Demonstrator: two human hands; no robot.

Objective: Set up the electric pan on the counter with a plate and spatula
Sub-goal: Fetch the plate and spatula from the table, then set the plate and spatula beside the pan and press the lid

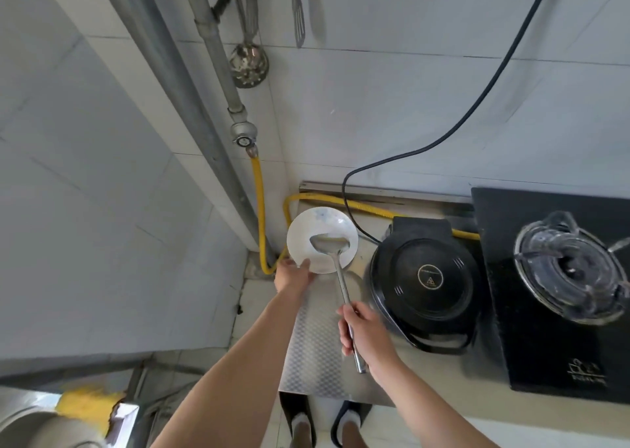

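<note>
head view — fingers around spatula, thumb on plate

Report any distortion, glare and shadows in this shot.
Head view: wide-angle bending curves the wall pipe; glare on the gas stove's glass lid; the plate and spatula stay sharp, casting soft shadows on the steel counter.

My white plate carries the steel spatula blade; the black pan sits shut beside it.
</note>
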